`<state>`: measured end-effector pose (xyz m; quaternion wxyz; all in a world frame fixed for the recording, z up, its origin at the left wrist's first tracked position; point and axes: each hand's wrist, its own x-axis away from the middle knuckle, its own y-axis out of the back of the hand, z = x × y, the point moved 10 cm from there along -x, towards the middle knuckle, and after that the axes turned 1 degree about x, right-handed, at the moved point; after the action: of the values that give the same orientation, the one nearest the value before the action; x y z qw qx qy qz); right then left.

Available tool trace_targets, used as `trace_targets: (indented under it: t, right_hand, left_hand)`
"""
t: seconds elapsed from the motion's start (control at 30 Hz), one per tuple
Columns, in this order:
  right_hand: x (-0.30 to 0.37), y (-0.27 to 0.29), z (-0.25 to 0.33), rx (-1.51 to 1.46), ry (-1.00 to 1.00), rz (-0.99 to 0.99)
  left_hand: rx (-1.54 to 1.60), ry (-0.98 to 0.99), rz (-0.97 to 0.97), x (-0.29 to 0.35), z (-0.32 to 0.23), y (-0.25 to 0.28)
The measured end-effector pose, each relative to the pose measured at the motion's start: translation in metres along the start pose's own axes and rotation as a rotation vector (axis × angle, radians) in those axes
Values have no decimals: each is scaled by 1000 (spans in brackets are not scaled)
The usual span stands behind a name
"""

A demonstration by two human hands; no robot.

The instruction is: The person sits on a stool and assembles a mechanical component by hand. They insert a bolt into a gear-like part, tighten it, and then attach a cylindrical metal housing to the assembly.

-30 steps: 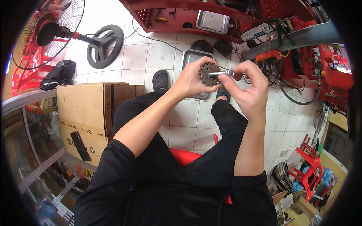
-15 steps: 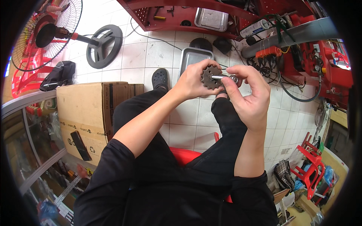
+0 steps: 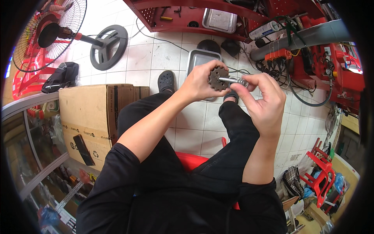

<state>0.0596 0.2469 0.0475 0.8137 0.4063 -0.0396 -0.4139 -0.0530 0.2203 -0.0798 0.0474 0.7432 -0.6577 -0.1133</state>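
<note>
A dark, toothed sprocket [image 3: 214, 80] is gripped by its edge in my left hand [image 3: 198, 82], its flat face turned to the right. From its middle a shiny metal shaft [image 3: 228, 79] points toward my right hand [image 3: 265, 97]. A ring-shaped metal piece [image 3: 242, 82] sits at the shaft's right end, pinched between my right thumb and index finger. Whether the ring is fixed to the shaft or only around it, I cannot tell. My left fingers behind the sprocket are partly hidden.
Beyond my hands a metal tray [image 3: 199, 57] lies on the tiled floor. A cardboard box [image 3: 85, 113] with a phone [image 3: 83, 149] on it stands at left, a fan [image 3: 50, 36] behind it. A red workbench [image 3: 179, 27] spans the far side; cables [image 3: 280, 74] lie at right.
My right hand has shifted slightly to the right, its fingers now at the shaft's outer end, so more of the shaft shows. The left hand with the sprocket has barely moved.
</note>
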Motion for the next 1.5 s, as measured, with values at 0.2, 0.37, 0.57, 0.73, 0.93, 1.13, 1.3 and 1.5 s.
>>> trace_targets:
  t: [0.2,0.37,0.57,0.73,0.93,1.13,1.3,1.5]
  right_hand:
    - [-7,10,19,-120,101,-96]
    - [-2,5,12,-35,144,-75]
    - [-5,3,13,-111,93,1]
    - [-1,1,6,-64,42,-17]
    - [-7,5,14,-71,117,-51]
    - [1,3,-4,-29,-15,-94]
    - [-4,6,5,-17,40,-86]
    - [1,2,-4,-1,24,-102]
  left_hand:
    - [-1,-52,-40,0,-4,2]
    - [-25,-32,-30,-1,-2,1]
    - [-39,-34,-37,-1,-4,2]
    - [-32,5,-11,-2,0,2]
    - [4,25,18,0,-1,0]
    - [-34,-55,-43,-3,-4,5]
    - [-17,-44,-34,-3,-5,5]
    - [-41,-49,-5,-5,-6,3]
